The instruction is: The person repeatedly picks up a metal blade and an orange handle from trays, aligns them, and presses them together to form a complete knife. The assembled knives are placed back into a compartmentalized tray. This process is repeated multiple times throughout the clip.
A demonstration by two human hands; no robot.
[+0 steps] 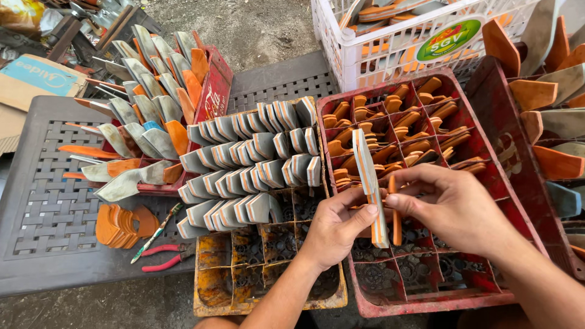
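A long, flat layered strip (370, 186) is held upright, slightly tilted, over the red divided crate (518, 201). Its edge is striped in grey, white and orange bands, and it tapers toward the upper end. The lower part is gripped between thumb and fingers of the left hand (338, 228), the bottom end projecting just below the thumb. A small, thin orange piece (395, 213) is held just beside it, pinched by the right hand (451, 204); it stands nearly vertical, its lower end hanging above an empty compartment of the crate.
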